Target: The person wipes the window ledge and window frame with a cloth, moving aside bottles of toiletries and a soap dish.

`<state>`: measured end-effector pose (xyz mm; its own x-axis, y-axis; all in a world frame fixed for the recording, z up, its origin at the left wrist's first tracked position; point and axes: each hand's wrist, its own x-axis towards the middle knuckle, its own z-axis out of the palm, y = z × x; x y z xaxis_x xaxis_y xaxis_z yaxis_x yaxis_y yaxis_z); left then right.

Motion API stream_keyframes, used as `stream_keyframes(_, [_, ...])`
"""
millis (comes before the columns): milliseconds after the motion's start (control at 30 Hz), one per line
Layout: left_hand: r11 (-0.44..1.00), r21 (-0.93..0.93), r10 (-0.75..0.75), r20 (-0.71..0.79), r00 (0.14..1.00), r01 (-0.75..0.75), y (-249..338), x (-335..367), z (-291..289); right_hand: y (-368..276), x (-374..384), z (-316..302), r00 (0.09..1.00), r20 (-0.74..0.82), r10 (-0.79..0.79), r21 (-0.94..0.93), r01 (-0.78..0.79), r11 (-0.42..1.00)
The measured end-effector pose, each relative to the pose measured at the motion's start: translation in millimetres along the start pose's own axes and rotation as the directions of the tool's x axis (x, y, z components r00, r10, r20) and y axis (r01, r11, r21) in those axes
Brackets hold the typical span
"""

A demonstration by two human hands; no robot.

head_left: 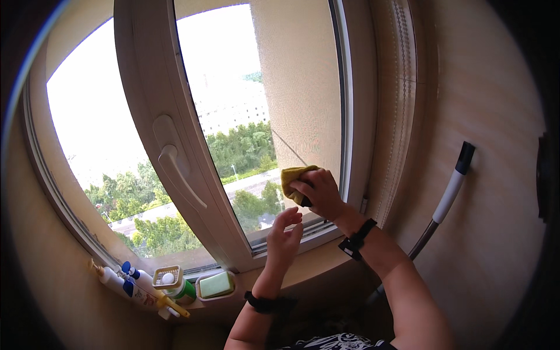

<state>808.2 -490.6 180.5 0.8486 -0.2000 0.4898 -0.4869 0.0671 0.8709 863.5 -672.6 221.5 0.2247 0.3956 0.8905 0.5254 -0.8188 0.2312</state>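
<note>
My right hand (pixel 322 191) is closed round a bunched yellow cloth (pixel 291 177), and a small dark patch shows below the fingers. It is held up at the lower part of the right window pane (pixel 303 111); whether the cloth presses on the glass I cannot tell. Lower and to the left, my left hand (pixel 283 238) is raised with nothing in it. Its fingers are loosely bent and stand apart from the thumb, close to the bottom of the pane. Both wrists wear black bands.
A white window handle (pixel 178 172) juts from the frame (pixel 149 87). On the sill's left stand pump bottles (pixel 125 284), a small soap basket (pixel 167 277) and a dish with a pale green sponge (pixel 216 284). A white-and-black pole (pixel 452 189) leans against the right wall; a beaded blind cord (pixel 402 64) hangs beside the window.
</note>
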Motion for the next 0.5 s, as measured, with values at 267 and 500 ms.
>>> stream_keyframes(267, [0.980, 0.063, 0.183, 0.100, 0.978, -0.190, 39.8, 30.5, 25.0, 73.8, 144.8, -106.8, 0.849, -0.528, -0.038, -0.260, -0.118, 0.958])
stream_keyframes(500, [0.951, -0.007, 0.305, 0.180, 0.935, -0.309, 64.0, 56.0, 67.9, 154.8, 178.7, -116.6, 0.808, -0.579, 0.111, -0.226, -0.289, 0.930])
